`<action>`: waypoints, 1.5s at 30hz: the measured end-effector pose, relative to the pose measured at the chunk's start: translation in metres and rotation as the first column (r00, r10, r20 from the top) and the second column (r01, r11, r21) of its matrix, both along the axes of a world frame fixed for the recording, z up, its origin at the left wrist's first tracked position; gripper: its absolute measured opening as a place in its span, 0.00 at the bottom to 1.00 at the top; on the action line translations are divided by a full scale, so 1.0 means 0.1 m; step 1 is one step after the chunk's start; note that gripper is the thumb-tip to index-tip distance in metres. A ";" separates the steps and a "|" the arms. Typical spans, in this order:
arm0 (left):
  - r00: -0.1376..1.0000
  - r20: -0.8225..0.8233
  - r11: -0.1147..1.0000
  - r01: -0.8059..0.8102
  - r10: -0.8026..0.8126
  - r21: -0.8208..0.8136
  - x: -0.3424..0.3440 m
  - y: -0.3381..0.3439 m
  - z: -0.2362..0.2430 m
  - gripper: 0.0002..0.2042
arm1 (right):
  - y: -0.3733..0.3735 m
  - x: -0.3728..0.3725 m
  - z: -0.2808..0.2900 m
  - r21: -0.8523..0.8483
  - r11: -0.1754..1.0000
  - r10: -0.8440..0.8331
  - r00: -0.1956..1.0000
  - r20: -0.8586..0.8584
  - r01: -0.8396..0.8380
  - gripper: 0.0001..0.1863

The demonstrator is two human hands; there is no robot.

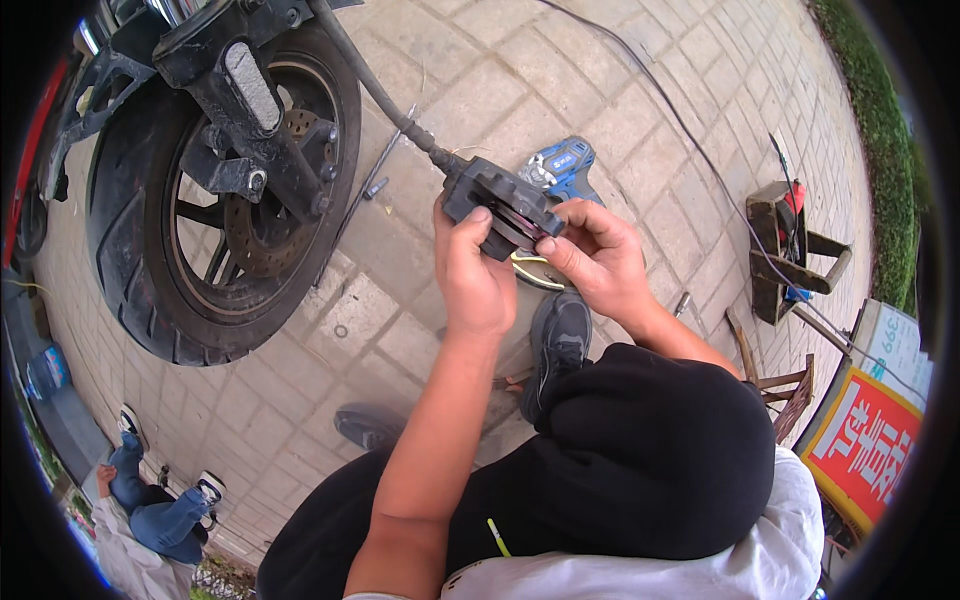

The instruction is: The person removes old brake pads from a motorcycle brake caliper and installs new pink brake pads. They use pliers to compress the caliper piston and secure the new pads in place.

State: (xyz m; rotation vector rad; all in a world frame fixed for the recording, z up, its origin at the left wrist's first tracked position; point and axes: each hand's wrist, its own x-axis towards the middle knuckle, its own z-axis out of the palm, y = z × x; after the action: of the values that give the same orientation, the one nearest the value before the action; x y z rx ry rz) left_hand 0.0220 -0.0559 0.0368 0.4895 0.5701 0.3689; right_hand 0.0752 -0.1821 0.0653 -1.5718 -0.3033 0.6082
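Note:
A dark brake caliper [485,190] is raised off the ground in front of me, tilted so its slot with the thin brake pads [522,222] shows. My left hand [475,280] is closed round its near left side, thumb lying on the body. At the right end, my right hand [600,255] pinches the caliper's edge by the pads between thumb and forefinger. A black hose [372,85] runs from the caliper up toward the motorcycle. Left of my hands stands the front wheel [120,240], with its perforated brake disc [262,245].
A blue power tool [570,165] lies on the paving behind my right hand. By the wheel is a long thin metal tool [375,170]. A cable [690,130] crosses toward a wooden toolbox [765,260] at right. Another person [160,520] sits at lower left.

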 end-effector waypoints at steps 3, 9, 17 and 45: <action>1.000 0.006 1.000 -0.012 0.012 0.015 0.00 -0.01 0.06 0.18 | -0.02 -0.02 -0.07 0.034 0.999 -0.020 1.000 -0.021 0.021 0.10; 0.999 0.025 0.977 0.035 -0.042 0.210 -0.07 -0.03 -0.02 0.20 | -0.08 -0.03 -0.10 -0.094 0.995 0.036 0.989 0.141 -0.023 0.09; 0.993 0.114 0.985 0.004 -0.025 0.175 -0.08 -0.07 0.02 0.20 | -0.08 0.06 -0.14 0.158 0.986 -0.015 0.962 -0.273 0.060 0.07; 0.988 0.109 0.981 0.088 -0.108 0.175 -0.16 0.14 0.05 0.23 | -0.01 0.21 0.05 -0.008 0.996 0.082 0.909 0.408 -0.086 0.21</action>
State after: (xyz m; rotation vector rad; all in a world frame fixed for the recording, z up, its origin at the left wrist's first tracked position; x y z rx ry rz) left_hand 0.0060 -0.0422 0.0419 0.6527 0.4002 0.3510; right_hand 0.0962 -0.1831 0.0702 -1.6757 -0.6906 0.3357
